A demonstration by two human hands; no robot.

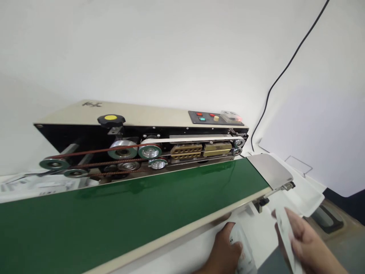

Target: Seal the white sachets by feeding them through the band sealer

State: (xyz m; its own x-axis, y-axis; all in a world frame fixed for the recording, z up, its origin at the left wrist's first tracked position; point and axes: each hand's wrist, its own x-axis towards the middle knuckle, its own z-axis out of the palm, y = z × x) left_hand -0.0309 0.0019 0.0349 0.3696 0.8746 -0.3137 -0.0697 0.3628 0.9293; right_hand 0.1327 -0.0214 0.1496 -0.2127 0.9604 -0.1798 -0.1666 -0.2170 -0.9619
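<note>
Below the front edge of the band sealing machine's green conveyor belt [148, 217], my left hand [224, 249] is closed on a white printed pouch [246, 257], which the bottom of the picture cuts off. To the right, my right hand [309, 239] pinches a second white pouch [283, 224] between thumb and fingers. That pouch is upright, seen nearly edge-on and slightly blurred. Both hands are apart from the belt. Behind the belt stands the sealing machine [142, 114], with metal pulleys, reddish drive belts and brass-coloured blocks on its front.
A metal plate [269, 171] extends the conveyor's right end. Beyond it lies a white tray [308, 198]. White printed packets [48, 184] lie behind the belt at left. A black cable [285, 68] hangs along the wall. At far right is a brownish surface [348, 220].
</note>
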